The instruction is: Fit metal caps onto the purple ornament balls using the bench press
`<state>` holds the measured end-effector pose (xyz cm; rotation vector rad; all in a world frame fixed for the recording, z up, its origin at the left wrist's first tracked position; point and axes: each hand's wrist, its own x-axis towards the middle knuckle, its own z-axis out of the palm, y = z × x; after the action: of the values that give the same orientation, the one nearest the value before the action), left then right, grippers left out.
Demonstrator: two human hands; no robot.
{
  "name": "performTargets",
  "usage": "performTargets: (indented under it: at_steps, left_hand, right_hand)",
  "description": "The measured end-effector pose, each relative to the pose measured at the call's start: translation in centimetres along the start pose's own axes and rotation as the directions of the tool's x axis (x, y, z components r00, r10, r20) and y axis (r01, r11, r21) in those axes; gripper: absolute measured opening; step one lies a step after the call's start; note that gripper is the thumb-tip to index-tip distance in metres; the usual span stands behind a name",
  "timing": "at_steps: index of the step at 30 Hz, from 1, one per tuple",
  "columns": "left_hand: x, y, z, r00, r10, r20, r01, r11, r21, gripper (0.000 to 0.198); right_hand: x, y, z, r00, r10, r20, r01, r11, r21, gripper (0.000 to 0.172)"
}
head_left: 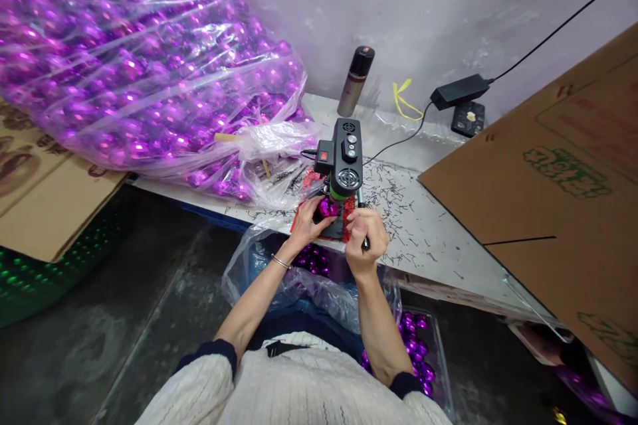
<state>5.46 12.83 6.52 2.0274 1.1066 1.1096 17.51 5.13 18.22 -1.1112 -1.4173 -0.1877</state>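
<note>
The person's left hand (308,222) is curving thumb and fingers narrowly around a shiny purple bauble (329,206), which is sitting beneath the black benchtop machine (347,154). The right hand (367,236) is gripping a black lever handle (366,244) in a fist.

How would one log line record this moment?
left hand: holds ball at machine | right hand: grips handle | table: black bits scattered | bag: purple balls

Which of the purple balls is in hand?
The purple ball pinched in the left hand, at the black machine's near end. The other balls lie in clear bags or a clear container, neither hand on them.
</note>
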Motion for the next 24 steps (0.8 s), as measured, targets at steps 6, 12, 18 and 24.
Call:
performTargets:
  at_steps: [6, 12, 18, 24]
  left_hand:
    - [-0.1, 0.1, -0.1, 1.0, 0.001, -0.003, -0.001, 1.0, 0.011, 0.057]
    - [-0.2, -0.1, 0.1, 1.0, 0.019, -0.015, -0.019, 1.0, -0.008, 0.058]
    - [-0.1, 0.0, 0.2, 1.0, 0.017, -0.014, -0.017, 1.0, -0.024, 0.056]
    - [-0.1, 0.3, 0.1, 1.0, 0.0, -0.005, 0.0, 0.999, -0.032, 0.055]
  right_hand:
    - [-2.5, 1.8, 0.9, 0.999, -0.047, -0.022, 0.047, 0.999, 0.022, 0.022]
    - [-3.6, 2.9, 1.3, 0.997, -0.055, -0.049, 0.057, 0.998, 0.029, 0.025]
    - [-4.3, 3.3, 1.7, 0.996, -0.015, -0.087, 0.023, 0.996, 0.087, 0.03]
    - [-4.8, 3.6, 2.4, 0.989, 0.039, -0.144, -0.017, 0.989, 0.147, 0.031]
